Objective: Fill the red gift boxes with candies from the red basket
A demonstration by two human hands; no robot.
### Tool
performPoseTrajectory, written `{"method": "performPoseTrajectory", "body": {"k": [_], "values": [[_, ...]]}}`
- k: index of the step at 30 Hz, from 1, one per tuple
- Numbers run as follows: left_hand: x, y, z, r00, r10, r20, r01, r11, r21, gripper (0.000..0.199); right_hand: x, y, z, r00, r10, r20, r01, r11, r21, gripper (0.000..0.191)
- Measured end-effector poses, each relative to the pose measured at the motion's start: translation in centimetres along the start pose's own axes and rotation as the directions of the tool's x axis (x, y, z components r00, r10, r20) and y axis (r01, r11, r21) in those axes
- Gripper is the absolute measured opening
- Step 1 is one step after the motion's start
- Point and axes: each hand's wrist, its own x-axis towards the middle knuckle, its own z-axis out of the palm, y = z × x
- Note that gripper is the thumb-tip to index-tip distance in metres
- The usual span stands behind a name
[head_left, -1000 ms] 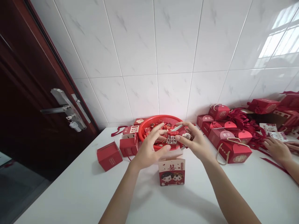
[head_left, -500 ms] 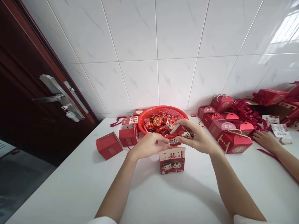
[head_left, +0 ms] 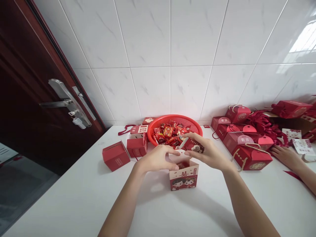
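Note:
A gift box with two cartoon faces and a white upper band stands upright on the white table, its top open and something red inside. My left hand reaches over its left side, thumb and fingers apart around the opening, with nothing visible held in them. The thumb tip is at the rim. My right hand grips a small dark red box with "SWEET" lettering and a white flower mark, just above and behind the gift box. A red basket holding wrapped candies sits behind both hands.
Red boxes stand at the left, near the basket. Stacked red gift boxes with rope handles and dark red ribbons are at the right. Another person's hand rests beside them. A tiled wall borders the back.
The red packets between my hands are gone from there, and red now shows in the gift box. My left hand has lowered to the opening; my right hand still holds the small box.

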Motion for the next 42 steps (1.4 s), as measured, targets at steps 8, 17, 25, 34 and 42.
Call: {"method": "performPoseTrajectory", "body": {"k": [8,17,25,34,42], "values": [[-0.1,-0.1,0.0,1.0,0.009,0.006,-0.008,1.0,-0.015,0.056,0.1,-0.5,0.5,0.998,-0.025,-0.05,0.03,0.995,0.097,0.027],[0.0,0.0,-0.1,0.999,0.044,0.013,-0.044,0.998,0.051,0.028,0.2,-0.7,1.1,0.988,-0.026,0.15,0.005,0.991,0.133,0.015],[0.1,0.0,-0.2,0.998,0.066,0.026,-0.067,0.996,0.058,0.027,0.0,-0.6,0.5,0.999,0.024,-0.02,-0.021,0.987,0.156,0.018],[-0.1,0.0,-0.1,1.0,0.03,0.006,-0.03,0.995,0.093,0.031,0.0,-0.9,1.2,0.995,0.075,-0.072,-0.068,0.992,0.104,0.014],[-0.1,0.0,-0.1,1.0,0.001,-0.008,0.0,0.992,0.125,0.037,-0.1,-0.4,1.0,0.999,0.026,0.043,-0.029,0.996,0.08,0.016]]}}
